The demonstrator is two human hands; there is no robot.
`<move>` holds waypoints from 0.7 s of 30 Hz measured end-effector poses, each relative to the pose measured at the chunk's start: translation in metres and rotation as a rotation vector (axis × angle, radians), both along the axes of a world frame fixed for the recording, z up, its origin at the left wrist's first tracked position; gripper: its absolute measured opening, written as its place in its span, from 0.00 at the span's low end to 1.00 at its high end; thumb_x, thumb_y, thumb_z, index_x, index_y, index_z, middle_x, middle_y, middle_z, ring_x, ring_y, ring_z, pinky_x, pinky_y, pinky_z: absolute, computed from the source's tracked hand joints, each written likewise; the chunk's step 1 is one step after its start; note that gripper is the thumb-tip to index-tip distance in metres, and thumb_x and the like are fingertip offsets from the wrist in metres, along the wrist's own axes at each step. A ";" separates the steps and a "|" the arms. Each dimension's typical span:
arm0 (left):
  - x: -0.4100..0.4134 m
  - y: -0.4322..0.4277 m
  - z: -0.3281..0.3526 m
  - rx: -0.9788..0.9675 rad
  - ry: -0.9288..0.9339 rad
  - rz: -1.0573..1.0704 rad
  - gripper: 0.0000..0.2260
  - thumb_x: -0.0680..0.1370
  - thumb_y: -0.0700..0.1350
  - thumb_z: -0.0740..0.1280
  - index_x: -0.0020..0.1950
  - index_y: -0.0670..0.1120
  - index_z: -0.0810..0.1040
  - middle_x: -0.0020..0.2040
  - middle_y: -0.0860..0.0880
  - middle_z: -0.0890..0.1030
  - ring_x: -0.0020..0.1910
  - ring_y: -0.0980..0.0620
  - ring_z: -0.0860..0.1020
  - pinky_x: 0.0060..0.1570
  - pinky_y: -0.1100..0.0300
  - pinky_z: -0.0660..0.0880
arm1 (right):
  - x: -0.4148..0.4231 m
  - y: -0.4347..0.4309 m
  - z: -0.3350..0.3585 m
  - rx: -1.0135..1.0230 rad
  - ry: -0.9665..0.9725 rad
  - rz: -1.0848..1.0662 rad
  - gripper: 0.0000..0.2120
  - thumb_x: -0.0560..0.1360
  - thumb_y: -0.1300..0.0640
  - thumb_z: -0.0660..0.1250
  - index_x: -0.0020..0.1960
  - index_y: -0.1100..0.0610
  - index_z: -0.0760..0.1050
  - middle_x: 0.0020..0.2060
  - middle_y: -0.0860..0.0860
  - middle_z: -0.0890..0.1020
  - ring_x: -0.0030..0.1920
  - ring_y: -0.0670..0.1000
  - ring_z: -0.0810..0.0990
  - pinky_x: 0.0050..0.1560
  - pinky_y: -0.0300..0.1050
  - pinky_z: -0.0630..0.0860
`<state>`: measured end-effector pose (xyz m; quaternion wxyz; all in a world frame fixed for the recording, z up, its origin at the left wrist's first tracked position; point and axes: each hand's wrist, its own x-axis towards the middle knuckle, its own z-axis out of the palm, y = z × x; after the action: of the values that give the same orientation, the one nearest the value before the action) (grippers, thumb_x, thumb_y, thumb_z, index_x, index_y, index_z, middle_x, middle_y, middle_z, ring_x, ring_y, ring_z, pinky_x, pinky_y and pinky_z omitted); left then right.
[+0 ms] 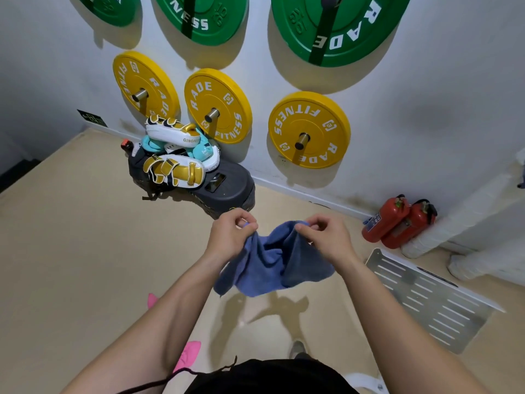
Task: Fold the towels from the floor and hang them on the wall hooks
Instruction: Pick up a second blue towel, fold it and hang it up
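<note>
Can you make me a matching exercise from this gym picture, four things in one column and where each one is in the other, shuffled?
Things:
1. blue towel
2. yellow weight plates
3. red fire extinguishers
4. pink cloth

Places:
A. mounted on pegs on the wall
B. on the floor beside the person's left arm
C. held up between the left hand and right hand
D. lying on the floor against the wall at the right

Pairs: 1-C, 2-A, 3-D, 4-B
</note>
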<state>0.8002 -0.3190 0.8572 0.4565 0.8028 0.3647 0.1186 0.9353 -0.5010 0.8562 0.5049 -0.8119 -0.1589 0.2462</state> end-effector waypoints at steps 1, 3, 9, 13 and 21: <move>0.000 -0.005 -0.001 -0.050 -0.014 -0.006 0.03 0.75 0.41 0.73 0.43 0.48 0.84 0.34 0.55 0.78 0.34 0.61 0.76 0.41 0.60 0.77 | -0.007 0.003 0.001 0.009 -0.014 0.011 0.05 0.72 0.56 0.75 0.39 0.54 0.82 0.28 0.45 0.79 0.31 0.43 0.77 0.37 0.38 0.74; 0.000 -0.013 -0.003 -0.194 -0.048 -0.015 0.04 0.76 0.39 0.72 0.46 0.47 0.85 0.36 0.53 0.80 0.38 0.58 0.78 0.41 0.59 0.81 | -0.020 0.007 0.001 0.046 -0.013 0.029 0.04 0.74 0.57 0.73 0.41 0.51 0.83 0.33 0.46 0.83 0.34 0.41 0.78 0.38 0.35 0.73; -0.004 -0.037 0.001 -0.564 -0.154 -0.036 0.15 0.76 0.29 0.63 0.51 0.46 0.83 0.52 0.40 0.84 0.51 0.44 0.84 0.51 0.56 0.82 | -0.044 0.010 -0.008 0.100 0.031 0.078 0.07 0.75 0.60 0.70 0.46 0.50 0.84 0.40 0.45 0.86 0.43 0.48 0.84 0.49 0.48 0.81; -0.011 -0.043 -0.003 -0.447 -0.154 -0.063 0.13 0.71 0.36 0.72 0.50 0.53 0.85 0.49 0.48 0.85 0.51 0.48 0.84 0.56 0.51 0.81 | -0.050 0.005 -0.006 0.174 0.050 0.040 0.07 0.75 0.63 0.70 0.47 0.53 0.85 0.42 0.45 0.86 0.44 0.50 0.84 0.52 0.51 0.81; -0.017 -0.047 0.007 -0.279 -0.177 0.037 0.04 0.73 0.38 0.75 0.40 0.46 0.84 0.33 0.50 0.83 0.34 0.50 0.83 0.40 0.56 0.80 | -0.051 0.000 -0.006 0.226 0.050 0.105 0.08 0.75 0.64 0.70 0.47 0.54 0.85 0.43 0.47 0.87 0.44 0.49 0.83 0.52 0.55 0.81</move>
<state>0.7833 -0.3658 0.8644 0.5918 0.7112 0.3506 0.1453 0.8838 -0.5009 0.8503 0.5834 -0.7341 -0.2151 0.2729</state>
